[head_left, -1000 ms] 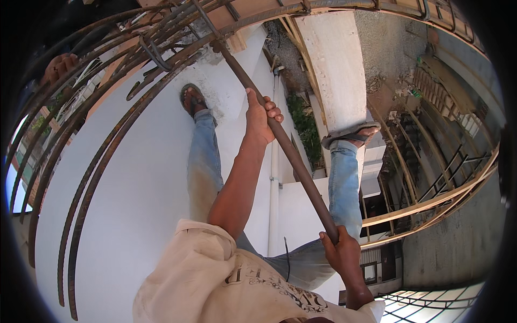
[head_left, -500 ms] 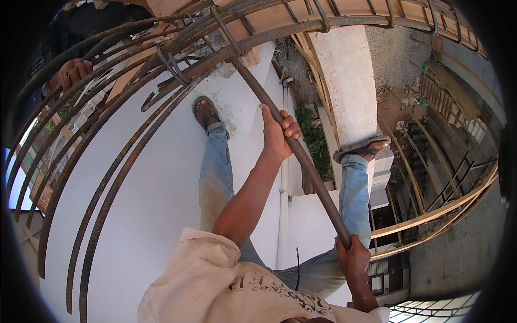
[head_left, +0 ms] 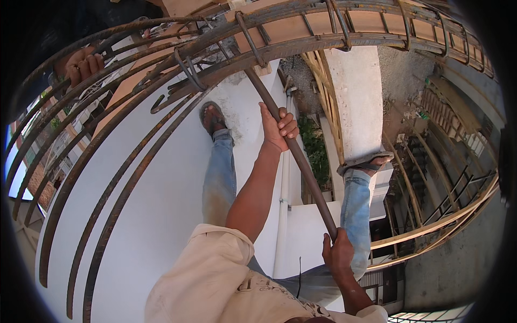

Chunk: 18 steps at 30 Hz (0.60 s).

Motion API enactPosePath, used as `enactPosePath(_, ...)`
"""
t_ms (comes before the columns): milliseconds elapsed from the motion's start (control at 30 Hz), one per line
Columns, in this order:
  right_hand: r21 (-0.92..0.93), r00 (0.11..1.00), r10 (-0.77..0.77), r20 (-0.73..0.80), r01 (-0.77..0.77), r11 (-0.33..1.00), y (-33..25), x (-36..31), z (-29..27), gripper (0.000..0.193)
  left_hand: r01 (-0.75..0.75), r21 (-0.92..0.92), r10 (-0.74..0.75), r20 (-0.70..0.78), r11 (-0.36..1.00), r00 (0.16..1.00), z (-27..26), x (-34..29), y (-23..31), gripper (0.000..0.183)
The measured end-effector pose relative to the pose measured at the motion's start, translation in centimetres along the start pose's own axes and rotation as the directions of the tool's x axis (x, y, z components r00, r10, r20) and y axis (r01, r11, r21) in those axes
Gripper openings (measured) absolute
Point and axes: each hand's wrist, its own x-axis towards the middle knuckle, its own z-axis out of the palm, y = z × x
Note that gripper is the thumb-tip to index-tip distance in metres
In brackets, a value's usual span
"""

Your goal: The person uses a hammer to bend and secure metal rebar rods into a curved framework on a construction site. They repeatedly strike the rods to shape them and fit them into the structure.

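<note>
A long brown metal pipe (head_left: pixel 311 172) slants across the middle of the view. My left hand (head_left: pixel 280 129) is wrapped round its middle, thumb pointing up along it. Lower down, my right hand (head_left: pixel 339 254) is closed round its near end, with the thumb raised beside it. The pipe's far end meets the rusty rebar cage (head_left: pixel 301 45) near one of its bent stirrups (head_left: pixel 249 37); how the two engage there cannot be made out.
Several long rebar ends (head_left: pixel 116 237) curve down on the left. A co-worker's hand (head_left: pixel 83 67) is at the bars, upper left. My sandalled feet stand apart, one on a white surface (head_left: pixel 161 215), one by a pale ledge (head_left: pixel 355 102). Timber strips (head_left: pixel 431 229) and lower ground lie right.
My right hand and the pipe's near end have moved left and slightly up; the right thumb has lifted. The rebar cage sits slightly lower in view. Both hands stay on the pipe.
</note>
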Motion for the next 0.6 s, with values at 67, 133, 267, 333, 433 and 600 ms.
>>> enactPosePath(67,0.204,0.995,0.024,0.094,-0.043,0.978,-2.3,-2.0,2.5,0.031,0.131,-0.154,-0.088,0.256,0.979,0.963,-1.4,0.5,2.6,0.067)
enactPosePath(133,0.302,0.97,0.036,0.239,-0.11,0.947,-4.5,-1.5,6.5,0.03,0.124,-0.076,-0.113,0.129,0.989,0.985,-2.7,0.9,4.9,0.062)
enactPosePath(267,0.348,0.938,0.105,0.332,-0.225,0.91,-4.8,4.7,14.4,0.04,0.029,0.431,0.097,-0.267,0.902,0.959,-4.6,1.9,5.8,0.049)
enactPosePath(333,0.399,0.9,0.207,0.385,-0.364,0.842,-2.9,8.6,17.5,0.045,0.008,0.592,0.253,-0.357,0.806,0.899,-5.2,2.6,4.7,0.041)
enactPosePath(433,0.368,0.967,0.199,0.157,-0.245,0.897,-0.6,13.5,21.5,0.044,-0.073,0.682,0.384,-0.316,0.727,0.868,-6.0,4.1,3.4,0.026)
enactPosePath(600,0.478,0.971,0.084,0.225,-0.185,0.859,1.5,16.6,24.1,0.033,-0.08,0.73,0.447,-0.324,0.679,0.834,-6.8,5.8,3.9,0.022)
